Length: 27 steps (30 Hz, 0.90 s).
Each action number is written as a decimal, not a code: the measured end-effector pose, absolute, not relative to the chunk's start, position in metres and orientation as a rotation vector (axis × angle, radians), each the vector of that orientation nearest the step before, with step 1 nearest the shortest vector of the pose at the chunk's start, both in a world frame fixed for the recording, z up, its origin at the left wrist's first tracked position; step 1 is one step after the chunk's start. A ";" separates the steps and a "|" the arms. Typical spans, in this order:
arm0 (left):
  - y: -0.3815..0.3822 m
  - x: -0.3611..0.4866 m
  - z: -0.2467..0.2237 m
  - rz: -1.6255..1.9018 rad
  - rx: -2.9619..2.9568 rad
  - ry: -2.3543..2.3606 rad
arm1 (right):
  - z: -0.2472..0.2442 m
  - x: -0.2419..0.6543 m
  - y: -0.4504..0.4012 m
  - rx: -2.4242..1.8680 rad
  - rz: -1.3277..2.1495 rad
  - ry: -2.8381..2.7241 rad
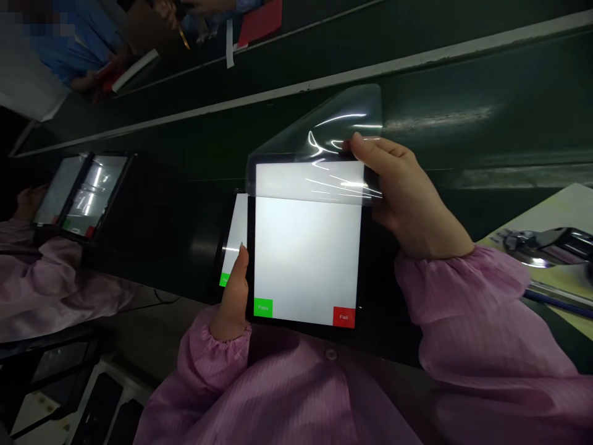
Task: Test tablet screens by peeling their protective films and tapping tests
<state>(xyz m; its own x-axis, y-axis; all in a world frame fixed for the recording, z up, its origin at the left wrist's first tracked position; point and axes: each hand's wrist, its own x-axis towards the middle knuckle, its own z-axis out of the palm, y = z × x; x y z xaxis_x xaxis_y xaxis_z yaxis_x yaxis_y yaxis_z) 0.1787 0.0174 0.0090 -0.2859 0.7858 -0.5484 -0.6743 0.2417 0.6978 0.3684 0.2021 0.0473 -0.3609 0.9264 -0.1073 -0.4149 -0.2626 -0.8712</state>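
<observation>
A lit tablet (pixel 307 259) with a white screen faces me, showing a green "Pass" box and a red "Fail" box along its bottom. My left hand (pixel 235 290) grips its left edge, thumb in front and the other fingers hidden behind. Across the screen's top part lies a clear plastic film (pixel 333 123), its upper portion bent up and back beyond the tablet. My right hand (pixel 403 185) pinches this film near the tablet's top right corner. Partly behind the left edge is a second lit tablet (pixel 237 228), also with a green box.
On the dark green workbench (pixel 463 74), a shiny metal object (pixel 542 247) and a blue pen-like rod (pixel 560 300) rest over yellowish paper (pixel 565 213) at right. Left, a co-worker's pink sleeve (pixel 60 272) is beside two tablets (pixel 95 191). Another person (pixel 88 43) in blue sits across, near a red booklet (pixel 262 23).
</observation>
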 end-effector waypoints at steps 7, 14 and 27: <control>0.026 0.184 0.007 1.522 0.205 1.220 | 0.044 0.372 0.209 -0.728 1.751 -0.932; 0.028 0.185 0.008 1.523 0.259 1.201 | 0.042 0.374 0.212 -0.695 1.617 -0.988; 0.034 0.185 0.009 1.459 0.155 1.191 | 0.050 0.377 0.209 -0.826 1.514 -1.032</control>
